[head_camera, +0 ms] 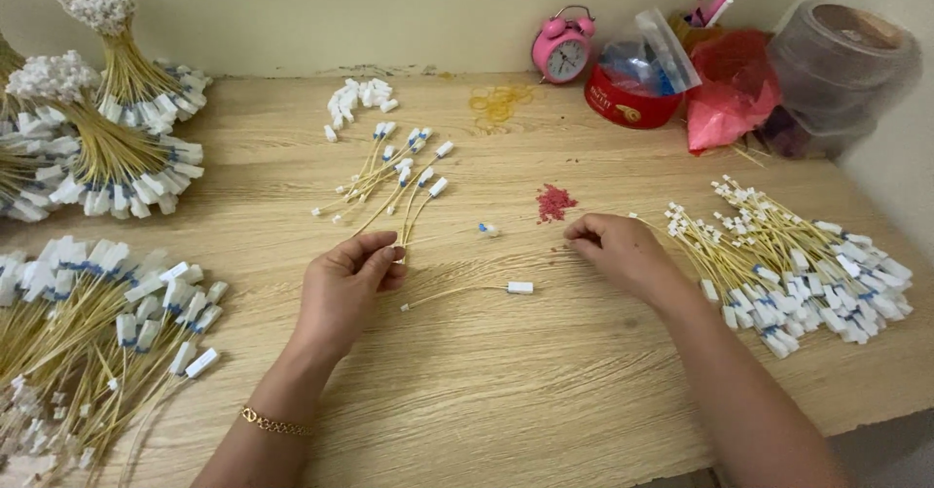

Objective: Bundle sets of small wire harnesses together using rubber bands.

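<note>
Behind your work, a clear tub [844, 68] stands beside a red tin [628, 106] holding a plastic bag of blue bits (contents unclear). Your left hand [342, 289] pinches thin yellow wires [413, 191]; your right hand [616, 251], fingers curled, presses the table [506, 391], a loose wire [467, 291] lying between both hands.

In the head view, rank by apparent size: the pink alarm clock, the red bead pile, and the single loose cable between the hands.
1. Pink alarm clock, though farther from the camera.
2. Loose cable: longest, but very thin.
3. Red bead pile.
</note>
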